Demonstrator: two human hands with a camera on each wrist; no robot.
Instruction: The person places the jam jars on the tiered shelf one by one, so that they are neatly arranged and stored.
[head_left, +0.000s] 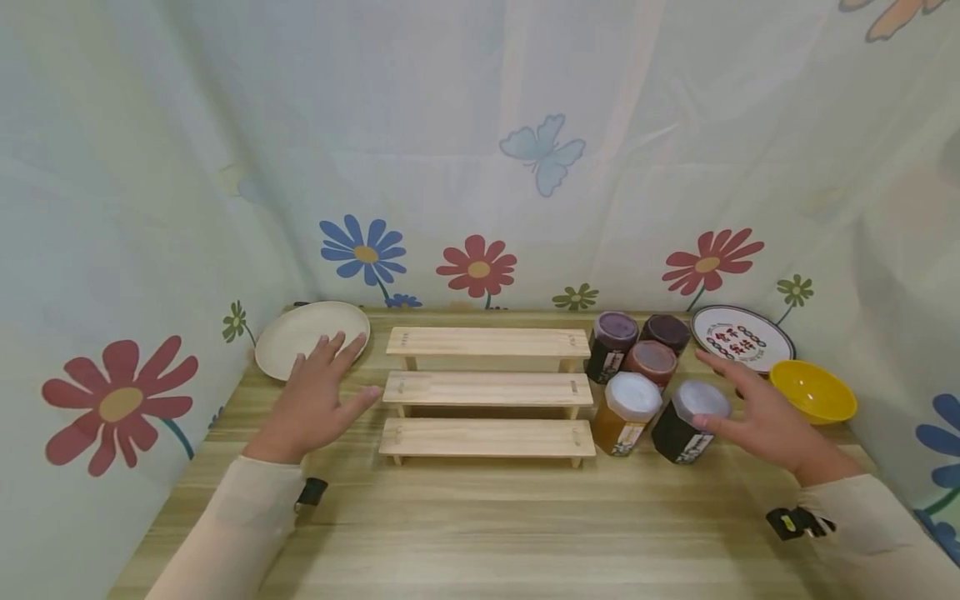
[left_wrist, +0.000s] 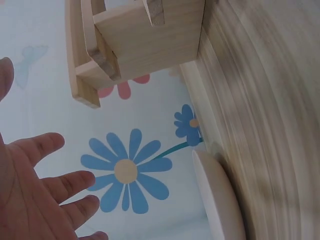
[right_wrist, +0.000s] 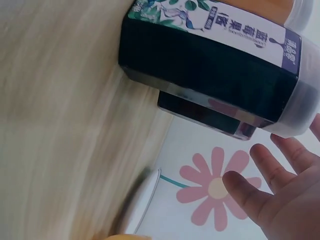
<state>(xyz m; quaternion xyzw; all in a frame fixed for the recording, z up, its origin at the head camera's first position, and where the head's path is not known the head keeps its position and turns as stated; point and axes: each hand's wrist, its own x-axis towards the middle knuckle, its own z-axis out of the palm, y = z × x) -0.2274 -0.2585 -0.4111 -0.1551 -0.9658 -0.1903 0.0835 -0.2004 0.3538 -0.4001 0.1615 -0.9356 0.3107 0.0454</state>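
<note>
- While the left hand (head_left: 311, 412) and the right hand (head_left: 772, 425) were both above the table (head_left: 480, 533), we recorded nothing held in either.
- Right grip: spread, fingers extended close to the lid of the front dark jar (head_left: 684, 429); we could not tell whether the thumb touched it.
- Left grip: spread, near the cream plate (head_left: 285, 342), thumb pointing towards the three-tier wooden stand (head_left: 487, 389).
- Location: we counted five lidded jars, upright on the table just right of the stand: the front dark jar, the amber jar (head_left: 626, 412), the red jar (head_left: 651, 362), the purple-lidded jar (head_left: 613, 333) and the rear dark jar (head_left: 666, 332).
- Done: we saw no jar lifted and none on a tier, so we judged the handling not yet begun, or at its first reach.
- Left: in our judgement, gripping a jar and all that followed.
- Far right: we noted an oval white plate (head_left: 731, 321) and a yellow bowl (head_left: 813, 392), both unheld.
</note>
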